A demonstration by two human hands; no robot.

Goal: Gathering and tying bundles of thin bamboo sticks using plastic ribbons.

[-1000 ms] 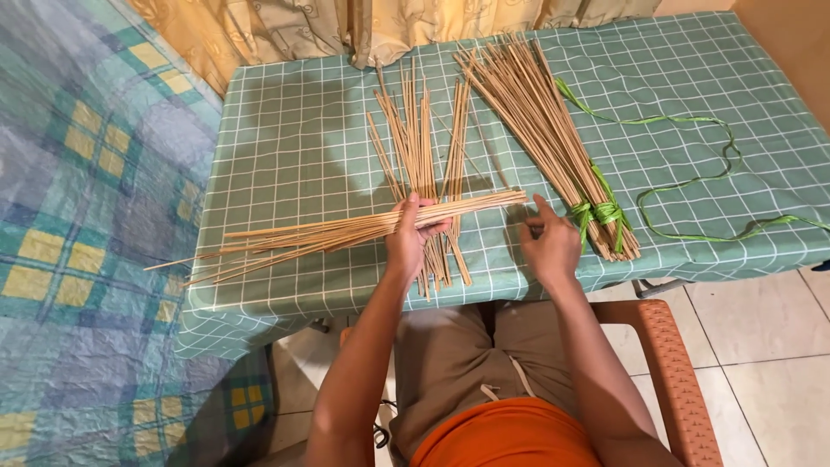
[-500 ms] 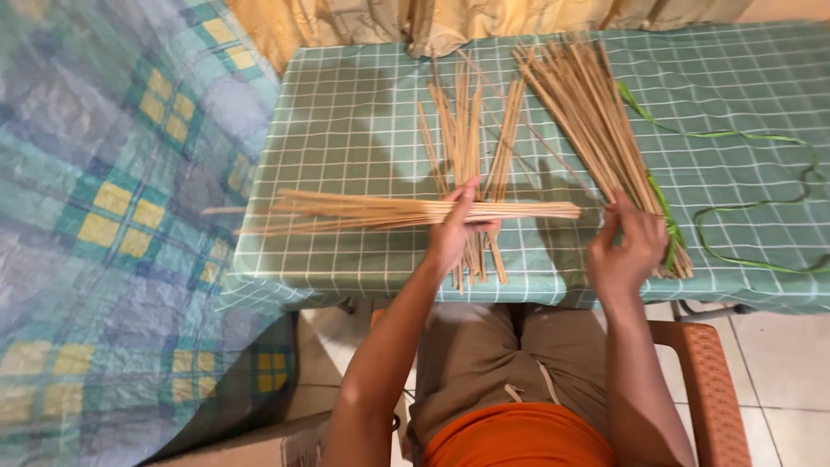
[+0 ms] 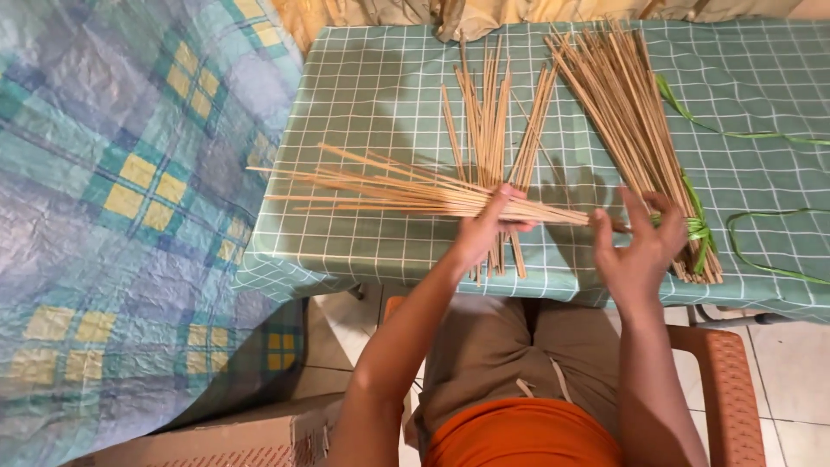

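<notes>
Left hand [image 3: 481, 235]: fingers curled around a fan of sticks [image 3: 406, 192], gripping it at the gathered end; thumb lies on top.
Right hand [image 3: 635, 245]: fingers spread and loose, clasping nothing fully; the fingertips touch the tips of the fan that poke out past the left hand.
Fan's place: it runs leftward from the left fingers, splaying wide toward the table edge, with only a short stub reaching right toward the other hand.
Long axis: roughly side to side across the table [image 3: 372, 95], crossing the person's front.
Nearer hand: the left holds the fan; the right only meets its end.
Loose sticks [image 3: 491, 121]: beyond the left fingers, lying front to back, under the fan.
Tied bundle [image 3: 631, 130]: just beyond and right of the right fingers, bound near its end with a green strip [image 3: 697, 229].
Beside: a checked cloth [image 3: 112, 216] left of the table; an orange chair [image 3: 726, 380] below.
</notes>
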